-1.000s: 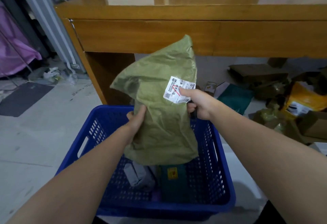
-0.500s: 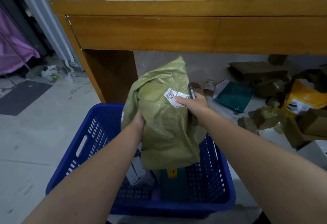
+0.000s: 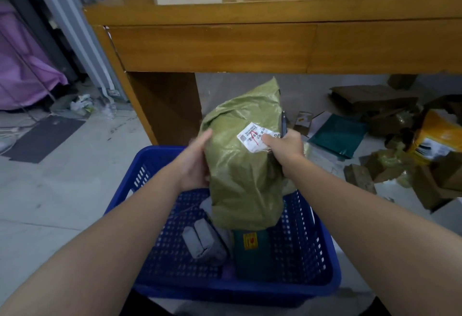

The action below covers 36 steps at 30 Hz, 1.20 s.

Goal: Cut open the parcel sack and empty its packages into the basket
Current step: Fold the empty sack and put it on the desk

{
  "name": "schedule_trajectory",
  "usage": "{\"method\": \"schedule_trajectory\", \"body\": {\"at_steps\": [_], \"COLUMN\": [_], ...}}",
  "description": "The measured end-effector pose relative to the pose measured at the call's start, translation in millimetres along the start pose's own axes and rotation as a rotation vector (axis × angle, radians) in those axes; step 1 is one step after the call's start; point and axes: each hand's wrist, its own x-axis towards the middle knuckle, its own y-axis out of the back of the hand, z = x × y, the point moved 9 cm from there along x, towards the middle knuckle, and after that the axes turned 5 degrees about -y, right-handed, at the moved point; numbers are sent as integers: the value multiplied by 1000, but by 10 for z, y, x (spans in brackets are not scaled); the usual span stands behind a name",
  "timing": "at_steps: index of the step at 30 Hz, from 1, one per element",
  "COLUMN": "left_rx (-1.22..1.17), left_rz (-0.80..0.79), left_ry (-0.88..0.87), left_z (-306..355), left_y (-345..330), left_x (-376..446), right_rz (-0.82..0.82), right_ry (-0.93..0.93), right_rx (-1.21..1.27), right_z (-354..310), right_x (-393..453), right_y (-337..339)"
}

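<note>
A green woven parcel sack (image 3: 240,185) with a white shipping label (image 3: 255,138) hangs mouth-down over the blue plastic basket (image 3: 307,245). My right hand (image 3: 287,144) grips the sack by the label and also holds a dark cutter (image 3: 283,125) that sticks up behind it. My left hand (image 3: 197,163) lies flat against the sack's left side, fingers apart and blurred. In the basket lie a grey wrapped package (image 3: 203,243) and a dark green package with a yellow sticker (image 3: 253,253), partly under the sack.
A wooden desk (image 3: 250,45) stands just behind the basket. Flattened cardboard, a teal mailer (image 3: 337,135) and a yellow package (image 3: 437,138) litter the floor at the right. A dark mat (image 3: 45,138) and purple cloth are at the left.
The sack has come down from chest height to hang low over the basket and has crumpled. My left hand has loosened from gripping its edge to lying open against its side.
</note>
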Motion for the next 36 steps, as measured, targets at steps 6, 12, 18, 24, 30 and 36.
{"method": "schedule_trajectory", "body": {"at_steps": [6, 12, 18, 24, 30, 36], "left_rx": [261, 717, 859, 195, 82, 330], "left_rz": [98, 103, 182, 240, 235, 569], "left_ry": [-28, -155, -388, -438, -486, -723], "left_z": [172, 396, 516, 707, 764, 866], "left_y": [-147, -126, 15, -102, -110, 248], "left_x": [22, 20, 282, 54, 81, -233], "right_rz": [268, -104, -334, -592, -673, -211], "right_ry": [177, 631, 268, 107, -179, -38], "right_rx": [-442, -746, -758, -338, -230, 172], "right_z": [-412, -792, -321, -228, 3, -120], "right_x": [-214, -421, -297, -369, -496, -285], "right_y": [192, -335, -467, -559, -673, -299]}}
